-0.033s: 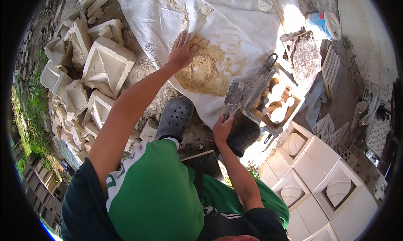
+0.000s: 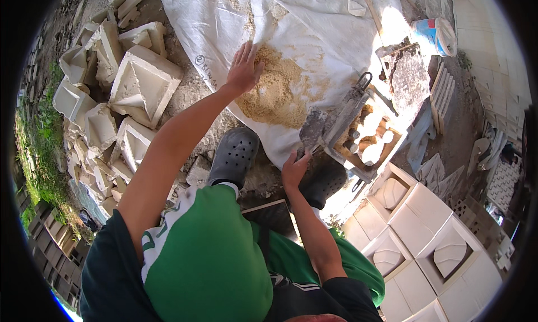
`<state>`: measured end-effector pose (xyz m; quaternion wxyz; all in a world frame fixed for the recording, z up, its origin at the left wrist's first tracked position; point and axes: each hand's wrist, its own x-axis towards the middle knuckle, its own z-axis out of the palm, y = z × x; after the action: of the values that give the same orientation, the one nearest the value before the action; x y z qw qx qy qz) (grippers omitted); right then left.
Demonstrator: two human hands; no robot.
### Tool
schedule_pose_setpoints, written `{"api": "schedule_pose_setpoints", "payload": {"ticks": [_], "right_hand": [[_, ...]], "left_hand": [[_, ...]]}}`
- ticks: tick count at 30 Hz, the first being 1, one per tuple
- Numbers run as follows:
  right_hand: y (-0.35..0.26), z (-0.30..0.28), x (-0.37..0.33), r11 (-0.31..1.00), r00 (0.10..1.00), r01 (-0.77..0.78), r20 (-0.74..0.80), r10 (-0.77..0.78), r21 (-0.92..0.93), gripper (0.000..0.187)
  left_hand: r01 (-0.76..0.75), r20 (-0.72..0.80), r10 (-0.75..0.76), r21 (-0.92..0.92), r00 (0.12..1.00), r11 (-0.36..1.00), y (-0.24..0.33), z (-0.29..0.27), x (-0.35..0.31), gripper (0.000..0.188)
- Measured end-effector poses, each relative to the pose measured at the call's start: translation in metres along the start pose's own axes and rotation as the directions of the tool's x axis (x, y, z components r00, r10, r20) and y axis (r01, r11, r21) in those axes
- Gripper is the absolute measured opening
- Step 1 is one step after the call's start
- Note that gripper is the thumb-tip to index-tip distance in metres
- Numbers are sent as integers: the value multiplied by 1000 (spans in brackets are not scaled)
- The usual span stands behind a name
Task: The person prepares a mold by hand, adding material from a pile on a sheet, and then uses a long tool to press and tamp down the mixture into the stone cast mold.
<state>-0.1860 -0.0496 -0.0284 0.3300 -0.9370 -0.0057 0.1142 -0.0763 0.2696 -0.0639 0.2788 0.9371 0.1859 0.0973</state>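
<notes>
My left hand (image 2: 245,70) is stretched out with its fingers extended, at the left edge of a heap of pale tan sandy powder (image 2: 274,92). Under the heap lies a white woven sheet (image 2: 190,19). Closer to me, my right hand (image 2: 295,168) is closed round the handle of a trowel. The grey, crusted trowel blade (image 2: 312,126) points away from me, over the sheet's near edge by the powder. Just right of it stands a box-shaped mould (image 2: 342,148) with metal loop handles; rounded pale lumps inside are in bright sun.
Broken pale cast blocks (image 2: 147,86) are piled on the left. Pale square blocks with leaf-shaped recesses (image 2: 414,210) stand at lower right. A blue and white bucket (image 2: 434,36) is at far right, near a crusted board (image 2: 406,75). My grey clogs (image 2: 235,154) stand at the sheet's near edge.
My right hand has shifted very slightly left with the trowel. My left hand stays at the powder's edge.
</notes>
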Motion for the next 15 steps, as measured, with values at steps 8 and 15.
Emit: {"api": "schedule_pose_setpoints", "payload": {"ticks": [8, 15], "right_hand": [[-54, 24, 2, 989, 973, 126, 186, -138, 71, 42], [-54, 20, 81, 969, 968, 244, 51, -245, 33, 38]], "left_hand": [[-27, -121, 10, -139, 993, 990, 11, 2, -47, 47], [88, -84, -112, -250, 990, 964, 19, -20, -63, 44]]}}
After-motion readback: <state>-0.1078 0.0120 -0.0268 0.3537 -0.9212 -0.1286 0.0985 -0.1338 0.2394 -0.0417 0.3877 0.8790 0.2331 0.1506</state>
